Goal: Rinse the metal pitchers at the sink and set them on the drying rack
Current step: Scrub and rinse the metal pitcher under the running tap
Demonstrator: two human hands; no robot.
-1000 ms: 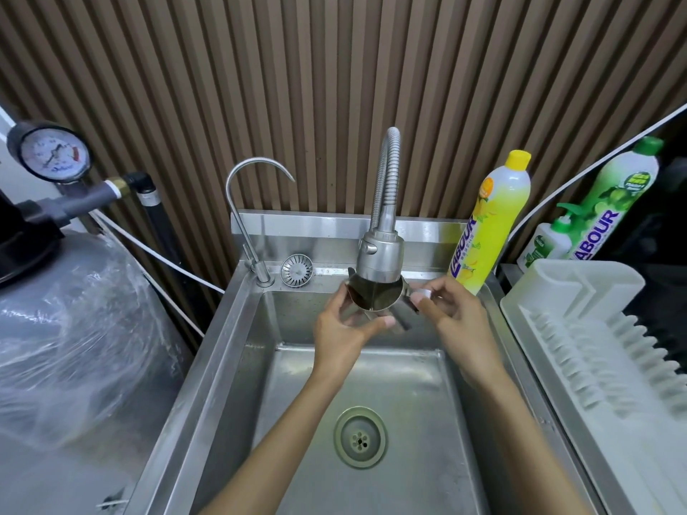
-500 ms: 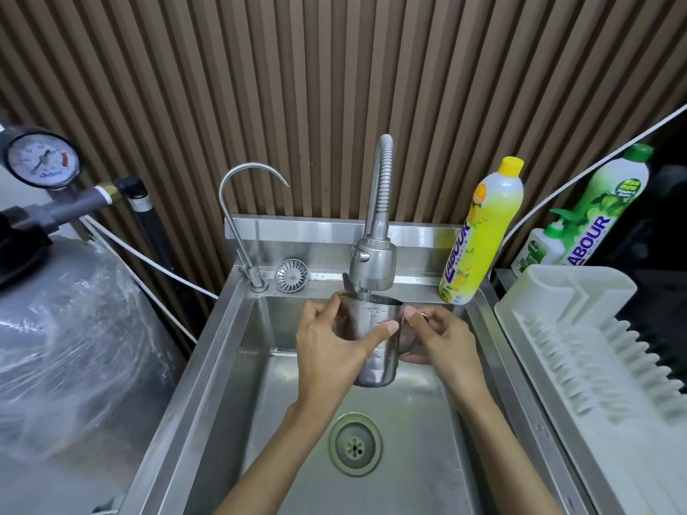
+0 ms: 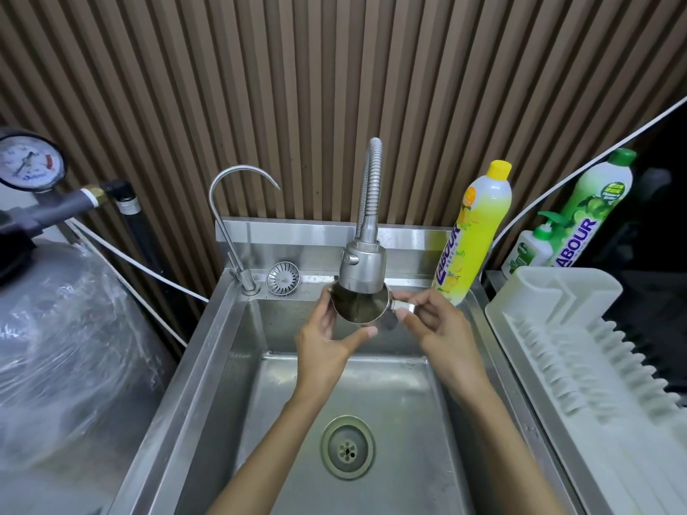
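A slatted brown wall backs the steel sink [image 3: 200, 351]. At its far end the pitcher [image 3: 362, 312] is tipped toward the viewer, close under the spray head [image 3: 362, 265]. The left hand [image 3: 323, 343] curls round its body and the right hand [image 3: 435, 328] pinches the handle [image 3: 404, 309]. Water seems to run, though the stream is faint. Wet steel could slip from so light a pinch, or the rim could knock the head — and the rack [image 3: 557, 328] sits off right.

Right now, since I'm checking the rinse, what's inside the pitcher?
Inside the pitcher: dark steel wall and what looks like a thin water stream. The spray head covers the opening's upper part, hiding what lies there.
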